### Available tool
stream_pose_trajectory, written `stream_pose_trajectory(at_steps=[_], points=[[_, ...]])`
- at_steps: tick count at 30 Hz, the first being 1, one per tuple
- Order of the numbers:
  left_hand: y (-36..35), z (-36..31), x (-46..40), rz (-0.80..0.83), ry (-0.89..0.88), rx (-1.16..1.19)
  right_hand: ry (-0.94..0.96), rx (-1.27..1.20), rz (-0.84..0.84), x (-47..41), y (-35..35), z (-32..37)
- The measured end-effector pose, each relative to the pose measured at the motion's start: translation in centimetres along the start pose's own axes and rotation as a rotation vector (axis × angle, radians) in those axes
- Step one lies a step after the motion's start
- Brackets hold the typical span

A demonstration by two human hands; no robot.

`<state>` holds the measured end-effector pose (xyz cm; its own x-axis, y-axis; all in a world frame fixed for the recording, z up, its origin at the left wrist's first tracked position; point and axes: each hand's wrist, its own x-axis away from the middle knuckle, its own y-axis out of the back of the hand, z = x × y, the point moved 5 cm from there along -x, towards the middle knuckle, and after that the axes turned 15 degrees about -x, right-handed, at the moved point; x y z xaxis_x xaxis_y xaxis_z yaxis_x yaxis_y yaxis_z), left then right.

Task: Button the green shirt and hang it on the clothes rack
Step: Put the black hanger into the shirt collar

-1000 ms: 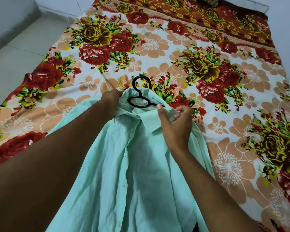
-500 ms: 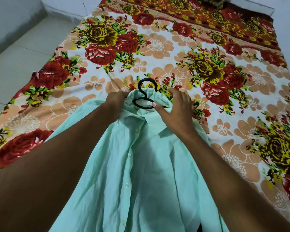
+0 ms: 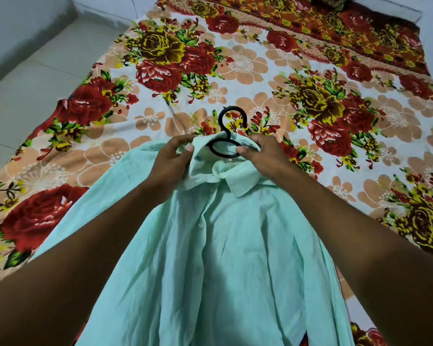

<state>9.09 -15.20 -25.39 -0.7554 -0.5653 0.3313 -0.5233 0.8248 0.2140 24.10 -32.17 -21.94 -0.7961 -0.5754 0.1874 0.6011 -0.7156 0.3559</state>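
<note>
The pale green shirt (image 3: 235, 245) lies front up on the flowered bedsheet (image 3: 260, 78), its button placket running down the middle. A black hanger (image 3: 226, 136) is inside it; only the hook and ring show, sticking out past the collar. My left hand (image 3: 173, 158) pinches the left side of the collar. My right hand (image 3: 260, 153) grips the right side of the collar, thumb against the hanger's ring. The hanger's shoulders are hidden under the cloth.
The bedsheet covers a low mattress that reaches to the far wall. Pale floor tiles (image 3: 35, 78) lie to the left, and a grey wall (image 3: 15, 26) stands beyond them. No clothes rack is in view.
Both hands have slid up to the collar's top edge. My right hand went from holding the collar point to gripping the collar by the hanger ring. The view shifted slightly.
</note>
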Motion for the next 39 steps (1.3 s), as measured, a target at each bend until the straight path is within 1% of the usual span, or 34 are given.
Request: stream_pose_trajectory(at_steps=[1,3,4,5,6,7,8,9,10,11,12,14,15,17,21,24,26,28,30,33,34,36,38,39], points=[[0.6,-0.3,-0.1,-0.083,-0.029,-0.078,0.008,0.0,-0.005,0.0,-0.1,0.0],[2.1,-0.7,-0.5,-0.222,-0.052,-0.126,0.019,-0.019,-0.011,0.1,-0.1,0.1],[2.9,-1.2,-0.6,-0.292,-0.116,-0.239,0.021,-0.034,-0.01,0.1,0.0,0.0],[3.5,-1.9,-0.7,-0.345,-0.212,-0.447,0.024,-0.045,-0.001,0.3,0.1,0.1],[3.7,-2.9,-0.6,-0.374,-0.331,-0.656,0.021,-0.058,0.01,0.4,0.2,0.0],[3.5,-3.6,-0.6,-0.356,-0.45,-0.793,0.016,-0.081,0.022,0.5,0.3,0.0],[3.0,-4.3,-0.6,-0.263,-0.519,-0.845,0.012,-0.114,0.036,0.6,0.5,0.0],[2.5,-4.4,-0.9,-0.118,-0.527,-0.839,0.004,-0.145,0.057,0.7,0.8,0.0],[1.9,-4.3,-1.3,0.043,-0.493,-0.827,-0.007,-0.171,0.095,1.0,1.1,0.0],[1.6,-3.8,-1.7,0.17,-0.447,-0.829,-0.02,-0.18,0.148,1.4,1.5,0.1],[1.4,-3.4,-2.1,0.25,-0.419,-0.869,-0.029,-0.171,0.206,1.8,1.9,0.2],[1.4,-3.0,-2.4,0.309,-0.443,-0.951,-0.003,-0.08,0.3,2.6,2.8,0.2],[1.4,-3.0,-2.6,0.327,-0.474,-0.978,0.046,-0.011,0.329,2.9,3.1,0.2],[1.4,-3.1,-2.8,0.335,-0.53,-1.025,0.177,0.136,0.329,3.1,3.4,0.2],[1.0,-2.7,-3.1,0.354,-0.592,-1.081,0.451,0.413,0.267,3.3,3.9,0.1],[1.0,-2.5,-3.1,0.375,-0.622,-1.111,0.624,0.709,0.262,3.3,3.6,0.2],[1.0,-2.5,-3.2,0.373,-0.63,-1.119,0.722,0.787,0.214,3.7,3.4,1.0],[1.0,-2.3,-3.4,0.358,-0.628,-1.104,0.746,0.719,0.164,4.1,3.6,2.0],[1.0,-2.2,-3.5,0.347,-0.63,-1.096,0.671,0.692,0.177,4.3,3.9,2.1],[0.9,-2.1,-3.7,0.349,-0.62,-1.105,0.514,0.862,0.257,3.6,4.7,0.9],[0.9,-2.0,-3.7,0.351,-0.616,-1.104,0.524,0.912,0.274,3.4,4.9,0.8],[0.9,-1.8,-3.9,0.34,-0.629,-1.103,0.648,0.969,0.282,3.1,4.8,1.5],[0.9,-1.8,-4.0,0.319,-0.651,-1.104,0.787,0.951,0.273,3.2,4.5,2.4],[0.8,-1.9,-3.9,0.31,-0.659,-1.107,0.8,0.898,0.266,3.2,4.3,2.6]])
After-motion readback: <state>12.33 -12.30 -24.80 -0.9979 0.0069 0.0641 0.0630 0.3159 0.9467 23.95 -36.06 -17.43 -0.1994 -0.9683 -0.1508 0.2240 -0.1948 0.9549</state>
